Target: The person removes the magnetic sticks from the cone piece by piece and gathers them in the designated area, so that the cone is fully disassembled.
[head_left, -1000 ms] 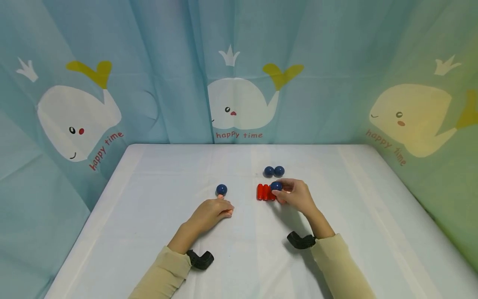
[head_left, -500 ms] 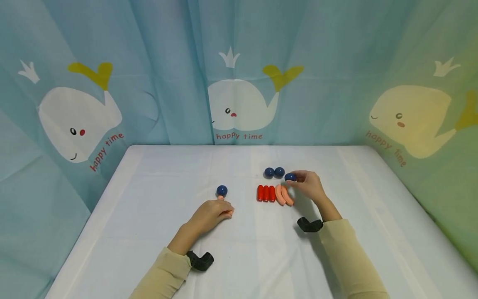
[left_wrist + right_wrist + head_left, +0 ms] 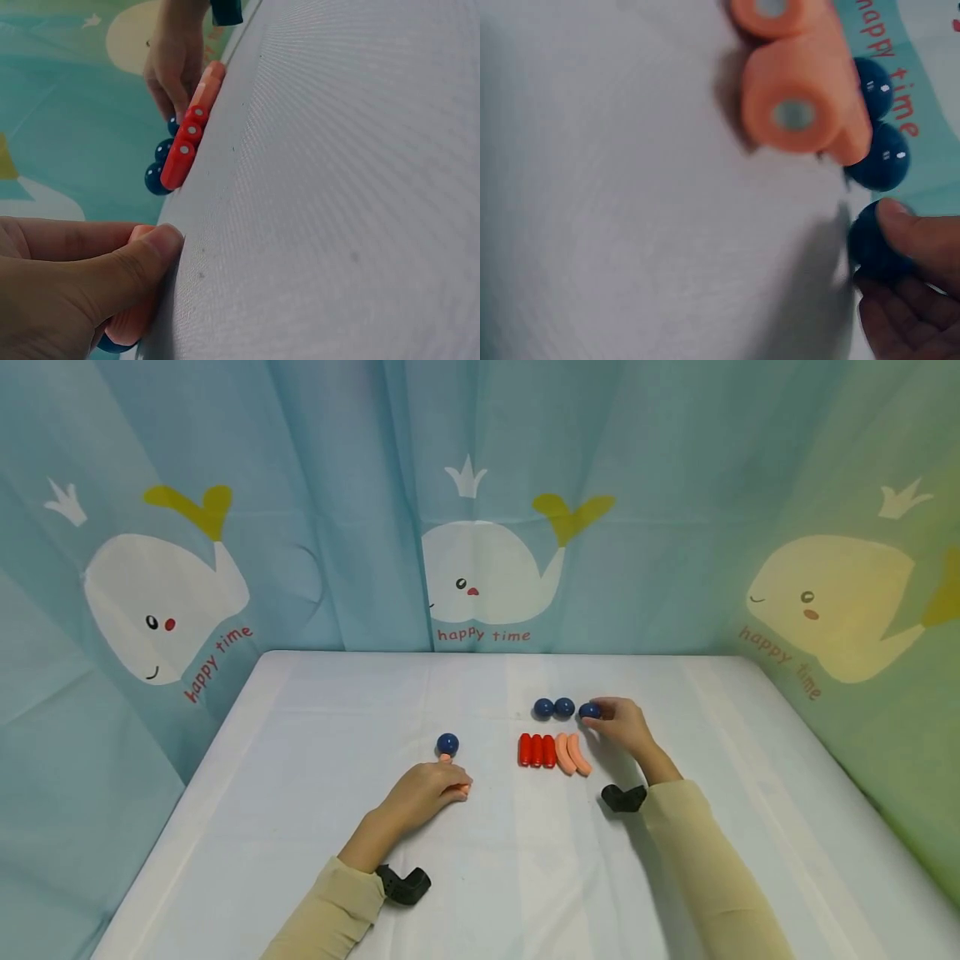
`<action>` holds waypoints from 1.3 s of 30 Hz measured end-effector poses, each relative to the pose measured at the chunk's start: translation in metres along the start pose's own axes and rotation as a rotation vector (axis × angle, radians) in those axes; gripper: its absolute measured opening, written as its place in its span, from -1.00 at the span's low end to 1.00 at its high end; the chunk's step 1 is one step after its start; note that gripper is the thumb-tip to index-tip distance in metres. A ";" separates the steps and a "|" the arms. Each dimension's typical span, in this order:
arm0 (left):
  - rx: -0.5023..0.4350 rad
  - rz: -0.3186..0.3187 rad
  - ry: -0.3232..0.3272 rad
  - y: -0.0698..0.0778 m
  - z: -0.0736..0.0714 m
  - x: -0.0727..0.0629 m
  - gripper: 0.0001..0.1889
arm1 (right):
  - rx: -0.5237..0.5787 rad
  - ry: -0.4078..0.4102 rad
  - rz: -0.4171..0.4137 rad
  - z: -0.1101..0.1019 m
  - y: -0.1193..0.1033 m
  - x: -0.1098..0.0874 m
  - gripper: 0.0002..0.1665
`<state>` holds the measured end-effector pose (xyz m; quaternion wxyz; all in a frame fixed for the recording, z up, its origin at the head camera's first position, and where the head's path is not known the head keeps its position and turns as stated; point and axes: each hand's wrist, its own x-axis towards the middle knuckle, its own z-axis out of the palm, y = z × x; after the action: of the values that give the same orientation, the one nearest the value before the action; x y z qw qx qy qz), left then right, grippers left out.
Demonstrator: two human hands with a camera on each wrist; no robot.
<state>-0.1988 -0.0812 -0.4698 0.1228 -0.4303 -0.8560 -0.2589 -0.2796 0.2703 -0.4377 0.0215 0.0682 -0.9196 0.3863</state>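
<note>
My right hand (image 3: pixel 624 724) pinches a glossy blue ball (image 3: pixel 589 711) between thumb and fingers, low over the table. Two other blue balls (image 3: pixel 553 708) sit side by side just left of it. In front of them lie a few red sausage-shaped pieces (image 3: pixel 537 751) and two curved peach-orange pieces (image 3: pixel 573 754), in one row. To the left, my left hand (image 3: pixel 422 792) grips another peach-orange sausage-shaped piece (image 3: pixel 136 319) between thumb and fingers, largely covered by the hand. One more blue ball (image 3: pixel 447 743) rests right beyond that piece's far end.
A white-covered table (image 3: pixel 300 735) spreads under everything. Behind and beside it hangs a teal curtain (image 3: pixel 345 568) printed with whales. Black wrist-worn devices (image 3: pixel 405 886) project from both sleeves over the tabletop.
My right hand has carried its blue ball away from over the red and peach pieces, back and rightward, to the right end of the two balls. My left hand has stayed in place.
</note>
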 end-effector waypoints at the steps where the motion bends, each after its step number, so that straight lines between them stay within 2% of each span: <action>1: 0.001 -0.002 -0.003 0.000 0.000 0.000 -0.94 | 0.001 -0.005 0.001 0.000 0.000 0.001 -0.42; 6: 0.003 -0.016 -0.013 0.000 0.002 0.001 -0.95 | -0.012 -0.015 0.022 0.000 -0.002 0.004 -0.44; 11: 0.001 -0.026 -0.018 -0.001 0.002 0.000 -0.95 | -0.051 -0.045 0.078 0.002 -0.003 0.010 -0.44; 18: 0.000 -0.028 -0.026 0.000 0.000 0.000 -0.93 | -0.069 -0.046 0.094 0.002 -0.005 0.009 -0.42; 28: -0.007 -0.042 -0.025 0.000 0.000 0.000 -0.93 | 0.007 -0.061 0.169 0.003 -0.004 0.010 -0.24; 33: 0.006 -0.046 -0.030 0.002 -0.001 0.001 -0.93 | 0.005 0.014 0.128 0.000 -0.003 0.000 -0.27; 36: 0.025 -0.050 -0.025 0.004 -0.002 0.002 -0.91 | 0.007 0.111 0.084 -0.001 -0.003 -0.010 -0.33; 39: 0.055 -0.046 -0.020 0.007 -0.002 0.002 -0.89 | 0.054 0.224 0.043 0.002 -0.006 -0.022 -0.41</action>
<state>-0.1950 -0.0773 -0.4649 0.1200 -0.4096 -0.8736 -0.2339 -0.2571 0.2676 -0.4370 0.1140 0.0055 -0.9020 0.4163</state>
